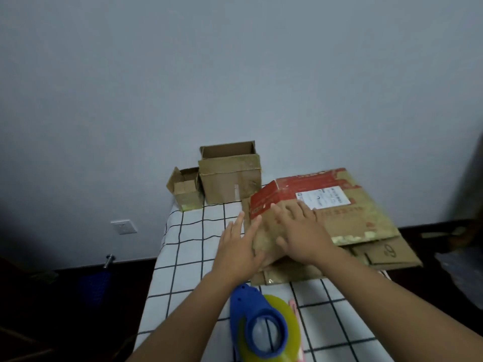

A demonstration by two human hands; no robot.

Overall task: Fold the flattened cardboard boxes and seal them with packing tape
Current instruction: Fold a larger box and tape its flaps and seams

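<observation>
Head view: flattened red-and-brown box (339, 212) lies on top of a stack of flat cardboard (386, 257) at the right of the checked surface (198, 241), straight ahead of both hands. Its long axis runs from near-left to far-right, w/ the near-left corner lifted off the stack. Right hand (300, 231) lies flat on the top panel, fingers straight & spread, pressing not gripping. Left hand (240, 246) is open too, fingers straight, touching the raised left edge from the side. Both hands are on the box; the left is nearer the free edge, so prob. it does the lifting or opening next.

Tape dispenser (258, 327), blue w/ yellowish roll, sits near the body between the forearms.

Two opened boxes, small (185, 192) & larger (230, 178), stand at the far end by the wall.

Writing: white shipping label (322, 199) on the box, text too small to read; "6" or "9" printed on the lower flat sheet.
</observation>
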